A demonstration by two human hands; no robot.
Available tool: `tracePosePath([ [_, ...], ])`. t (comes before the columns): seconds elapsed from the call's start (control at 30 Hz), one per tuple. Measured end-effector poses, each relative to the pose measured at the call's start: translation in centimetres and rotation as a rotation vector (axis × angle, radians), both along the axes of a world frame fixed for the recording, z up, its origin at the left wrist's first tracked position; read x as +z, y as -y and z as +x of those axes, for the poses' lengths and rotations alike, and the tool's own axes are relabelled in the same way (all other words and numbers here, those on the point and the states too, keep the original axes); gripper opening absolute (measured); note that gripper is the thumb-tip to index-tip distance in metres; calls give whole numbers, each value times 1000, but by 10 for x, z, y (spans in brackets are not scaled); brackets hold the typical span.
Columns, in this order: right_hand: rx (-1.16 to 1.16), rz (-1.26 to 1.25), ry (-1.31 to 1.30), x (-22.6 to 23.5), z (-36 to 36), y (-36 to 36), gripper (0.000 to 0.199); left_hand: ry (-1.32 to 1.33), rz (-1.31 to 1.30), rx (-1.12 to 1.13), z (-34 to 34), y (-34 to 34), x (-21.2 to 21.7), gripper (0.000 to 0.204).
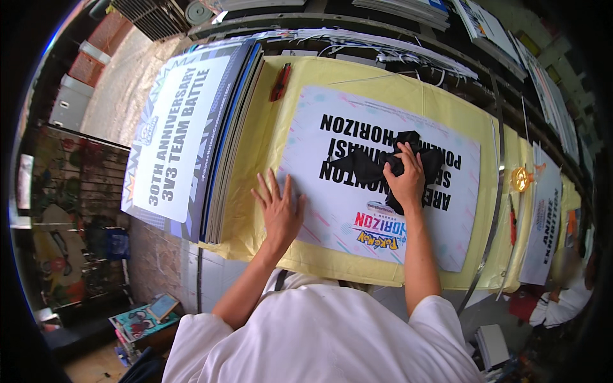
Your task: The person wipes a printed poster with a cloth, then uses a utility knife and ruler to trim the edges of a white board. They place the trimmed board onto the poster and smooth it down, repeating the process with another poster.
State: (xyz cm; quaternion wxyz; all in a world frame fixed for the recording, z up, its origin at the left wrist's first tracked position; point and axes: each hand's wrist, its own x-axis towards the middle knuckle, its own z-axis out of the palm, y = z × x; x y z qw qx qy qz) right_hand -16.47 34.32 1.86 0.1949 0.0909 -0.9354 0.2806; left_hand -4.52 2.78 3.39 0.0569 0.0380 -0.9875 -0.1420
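Presently, the right hand (407, 180) grasps black cloth (433, 163) atop the printed signboard (357, 192); left hand (280, 215), fingers (274, 184) released, rests at its edge.

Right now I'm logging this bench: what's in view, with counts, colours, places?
Cover: 1, yellow, centre
Board: 1, white, on cover
Cloth: 1, black, on board
Sign stack: 1, multicoloured, left
Left tool: 1, red, cover's far left
Right tool: 1, red, right of board
Round thing: 1, amber, right
Sign: 1, white, far right
Co-worker: 1, white sleeve, lower right
Far boards: several, mostly white, top
Clutter: uncountable, mixed, lower left
Shirt: 1, white, bottom
Left hand: 1, bare, board's left edge
Right hand: 1, bare, on cloth
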Motion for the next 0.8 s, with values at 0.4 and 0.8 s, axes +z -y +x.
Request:
tracePosePath([
  [0.4, -42, -184, 2, -2, 25, -15, 47, 50, -92, 80, -104, -48, -17, 102],
  [0.8, 1, -227, 97, -3, 27, -16, 53, 77, -149, 80, -127, -43, -15, 106],
])
